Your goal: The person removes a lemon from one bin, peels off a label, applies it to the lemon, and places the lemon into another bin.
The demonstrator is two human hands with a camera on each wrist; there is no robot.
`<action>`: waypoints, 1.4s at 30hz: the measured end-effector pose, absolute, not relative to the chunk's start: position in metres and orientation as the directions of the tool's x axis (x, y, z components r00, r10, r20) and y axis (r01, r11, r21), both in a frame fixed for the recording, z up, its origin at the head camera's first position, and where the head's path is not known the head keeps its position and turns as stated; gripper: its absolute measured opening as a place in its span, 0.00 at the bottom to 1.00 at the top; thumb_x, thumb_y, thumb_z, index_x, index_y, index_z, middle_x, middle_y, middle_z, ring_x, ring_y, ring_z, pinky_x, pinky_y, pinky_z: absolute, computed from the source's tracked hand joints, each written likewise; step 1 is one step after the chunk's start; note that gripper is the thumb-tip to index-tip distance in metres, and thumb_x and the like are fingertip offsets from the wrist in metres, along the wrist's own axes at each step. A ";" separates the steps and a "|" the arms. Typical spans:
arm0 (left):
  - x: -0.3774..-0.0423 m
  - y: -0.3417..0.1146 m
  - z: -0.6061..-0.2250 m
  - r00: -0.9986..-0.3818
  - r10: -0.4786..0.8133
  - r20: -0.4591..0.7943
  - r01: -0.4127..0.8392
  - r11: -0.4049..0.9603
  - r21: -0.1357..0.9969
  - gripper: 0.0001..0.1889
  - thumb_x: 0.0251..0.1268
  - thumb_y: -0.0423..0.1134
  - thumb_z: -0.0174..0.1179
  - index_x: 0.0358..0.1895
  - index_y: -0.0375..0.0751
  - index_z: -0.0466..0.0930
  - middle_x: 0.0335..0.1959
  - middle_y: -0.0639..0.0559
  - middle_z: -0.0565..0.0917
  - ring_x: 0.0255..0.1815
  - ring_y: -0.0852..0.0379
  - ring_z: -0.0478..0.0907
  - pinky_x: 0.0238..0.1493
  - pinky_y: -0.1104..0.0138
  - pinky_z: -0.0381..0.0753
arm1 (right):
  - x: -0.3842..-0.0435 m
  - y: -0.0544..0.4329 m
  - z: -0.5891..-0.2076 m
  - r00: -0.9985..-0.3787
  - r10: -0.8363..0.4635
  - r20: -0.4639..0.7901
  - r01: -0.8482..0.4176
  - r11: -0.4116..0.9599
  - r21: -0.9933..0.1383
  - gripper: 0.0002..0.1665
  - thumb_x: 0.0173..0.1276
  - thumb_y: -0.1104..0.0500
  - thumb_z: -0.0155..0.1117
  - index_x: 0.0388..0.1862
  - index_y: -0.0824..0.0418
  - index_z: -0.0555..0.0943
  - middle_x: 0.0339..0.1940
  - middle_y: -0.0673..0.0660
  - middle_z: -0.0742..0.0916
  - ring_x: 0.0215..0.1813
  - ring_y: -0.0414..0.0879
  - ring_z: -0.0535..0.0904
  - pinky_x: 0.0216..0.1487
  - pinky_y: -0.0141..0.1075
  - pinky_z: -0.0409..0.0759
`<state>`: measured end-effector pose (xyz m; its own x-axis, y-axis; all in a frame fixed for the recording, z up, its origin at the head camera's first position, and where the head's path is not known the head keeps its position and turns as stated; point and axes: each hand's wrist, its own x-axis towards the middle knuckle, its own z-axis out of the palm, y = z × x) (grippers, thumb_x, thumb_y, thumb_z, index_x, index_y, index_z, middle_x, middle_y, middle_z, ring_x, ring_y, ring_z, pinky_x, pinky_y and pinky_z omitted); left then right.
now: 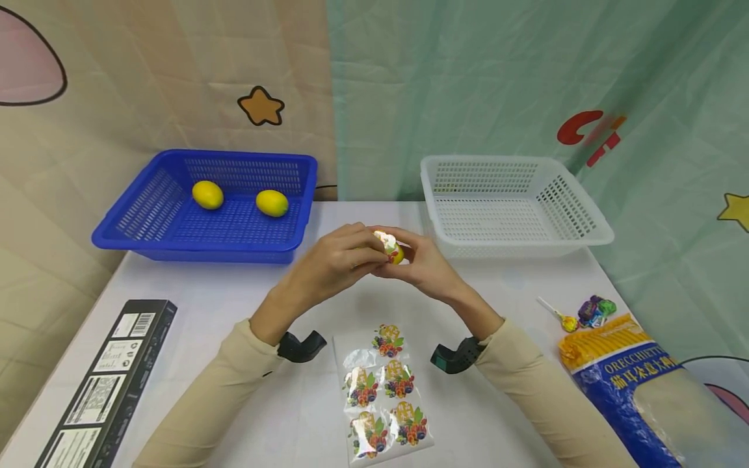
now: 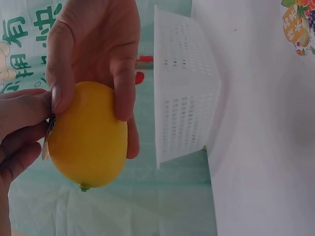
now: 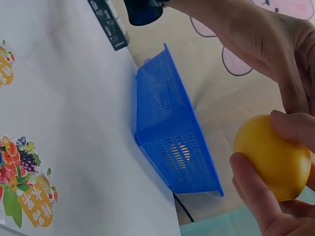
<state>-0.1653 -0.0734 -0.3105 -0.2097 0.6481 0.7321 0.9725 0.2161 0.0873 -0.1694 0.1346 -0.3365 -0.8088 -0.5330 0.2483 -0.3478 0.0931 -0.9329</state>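
Over the middle of the table, my right hand (image 1: 422, 260) holds a yellow lemon (image 2: 91, 142), its thumb and fingers spread round the sides. A glossy fruit-print sticker (image 1: 387, 242) lies against the lemon's top and catches the light. My left hand (image 1: 342, 255) pinches the sticker's edge with thumb and fingertips, right at the lemon's skin. In the left wrist view the sticker appears as a thin flap at the lemon's side. From the right wrist, the lemon (image 3: 270, 157) shows bare yellow skin between the fingers. Below the hands lies a sheet (image 1: 345, 348) with several fruit stickers.
At the back left, a blue basket (image 1: 193, 246) contains two lemons (image 1: 272, 203). A white basket (image 1: 521, 249) stands at the back right. A long black box (image 1: 111, 377) lies at left; lollipops (image 1: 588, 312) and an orecchiette bag (image 1: 632, 383) are at right.
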 end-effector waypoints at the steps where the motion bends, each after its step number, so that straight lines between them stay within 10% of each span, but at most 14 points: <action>1: -0.165 -0.074 -0.311 -0.215 0.652 0.727 0.971 0.223 0.088 0.07 0.51 0.24 0.72 0.34 0.33 0.87 0.37 0.49 0.85 0.42 0.52 0.79 0.50 0.66 0.80 | -0.169 0.134 -0.337 -0.807 -0.536 0.247 -0.348 0.094 -0.933 0.34 0.63 0.68 0.69 0.68 0.59 0.73 0.65 0.54 0.78 0.57 0.51 0.77 0.56 0.44 0.79; 15: -0.166 -0.076 -0.310 -0.275 0.649 0.709 0.955 0.272 0.121 0.06 0.56 0.31 0.71 0.36 0.35 0.88 0.39 0.49 0.84 0.43 0.55 0.77 0.42 0.72 0.80 | -0.164 0.135 -0.336 -0.812 -0.528 0.247 -0.364 0.128 -0.923 0.39 0.58 0.67 0.74 0.69 0.58 0.73 0.62 0.54 0.80 0.50 0.50 0.81 0.46 0.43 0.85; 42: -0.168 -0.085 -0.309 -0.307 0.597 0.742 0.947 0.113 0.300 0.24 0.45 0.30 0.77 0.50 0.30 0.84 0.53 0.42 0.84 0.57 0.47 0.79 0.59 0.64 0.78 | -0.149 0.143 -0.313 -0.809 -0.526 0.262 -0.366 0.102 -0.925 0.44 0.56 0.70 0.75 0.72 0.64 0.68 0.70 0.57 0.74 0.59 0.54 0.78 0.46 0.43 0.85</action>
<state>-0.1685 -0.0847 -0.3094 -0.3068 0.5966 0.7416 0.9470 0.1135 0.3005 -0.1491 0.1429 -0.3134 -0.8094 -0.5256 0.2620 -0.3657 0.1018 -0.9252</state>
